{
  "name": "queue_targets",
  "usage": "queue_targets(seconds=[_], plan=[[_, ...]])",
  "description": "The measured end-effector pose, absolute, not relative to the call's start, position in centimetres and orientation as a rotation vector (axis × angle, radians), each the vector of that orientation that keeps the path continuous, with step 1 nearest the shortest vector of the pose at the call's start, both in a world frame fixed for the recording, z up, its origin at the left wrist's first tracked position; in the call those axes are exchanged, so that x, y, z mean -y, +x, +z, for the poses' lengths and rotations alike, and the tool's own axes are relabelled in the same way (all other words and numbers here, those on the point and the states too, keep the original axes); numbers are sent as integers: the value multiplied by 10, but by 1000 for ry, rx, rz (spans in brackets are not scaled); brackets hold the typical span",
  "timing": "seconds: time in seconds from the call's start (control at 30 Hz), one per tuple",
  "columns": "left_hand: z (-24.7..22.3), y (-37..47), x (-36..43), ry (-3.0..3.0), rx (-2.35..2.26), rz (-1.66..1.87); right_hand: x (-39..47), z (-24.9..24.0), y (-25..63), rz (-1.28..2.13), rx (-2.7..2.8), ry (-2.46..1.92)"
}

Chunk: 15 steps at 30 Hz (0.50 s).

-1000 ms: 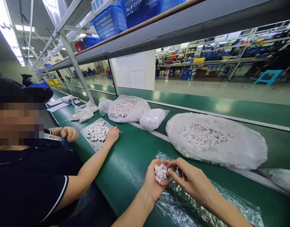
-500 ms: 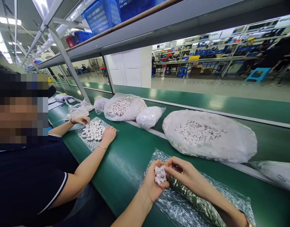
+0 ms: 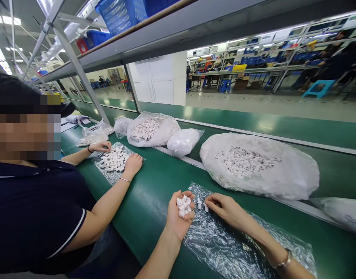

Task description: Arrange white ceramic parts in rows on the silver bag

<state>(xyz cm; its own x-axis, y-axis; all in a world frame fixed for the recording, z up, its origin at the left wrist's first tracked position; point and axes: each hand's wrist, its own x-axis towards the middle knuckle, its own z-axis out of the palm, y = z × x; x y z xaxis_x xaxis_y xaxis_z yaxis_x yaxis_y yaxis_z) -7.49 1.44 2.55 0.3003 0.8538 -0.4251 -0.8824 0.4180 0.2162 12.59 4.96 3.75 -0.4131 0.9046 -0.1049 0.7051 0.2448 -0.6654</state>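
Left hand (image 3: 178, 217) cupped around a clutch of small white plastic parts (image 3: 184, 205), right hand (image 3: 224, 207) at its 3 o'clock pinching one part onto the clear plastic sheet (image 3: 224, 248), fingertips narrow, right forearm cut off at frame edge, co-worker's face blurred, no legible writing.

Left hand (image 3: 178, 217) cupped around a heap of small white parts (image 3: 184, 205). Right hand (image 3: 224, 207) pinching one white part (image 3: 206, 208) on the clear plastic sheet (image 3: 224, 248). Behind, an open bag of parts (image 3: 259, 166) on the green belt (image 3: 154, 193).
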Motion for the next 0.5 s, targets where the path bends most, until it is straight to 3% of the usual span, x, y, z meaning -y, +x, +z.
queue_targets(seconds=[0.5], plan=[[16, -42, -6, 111, -656, 946, -13, 56, 99, 595, 2294, -1354]])
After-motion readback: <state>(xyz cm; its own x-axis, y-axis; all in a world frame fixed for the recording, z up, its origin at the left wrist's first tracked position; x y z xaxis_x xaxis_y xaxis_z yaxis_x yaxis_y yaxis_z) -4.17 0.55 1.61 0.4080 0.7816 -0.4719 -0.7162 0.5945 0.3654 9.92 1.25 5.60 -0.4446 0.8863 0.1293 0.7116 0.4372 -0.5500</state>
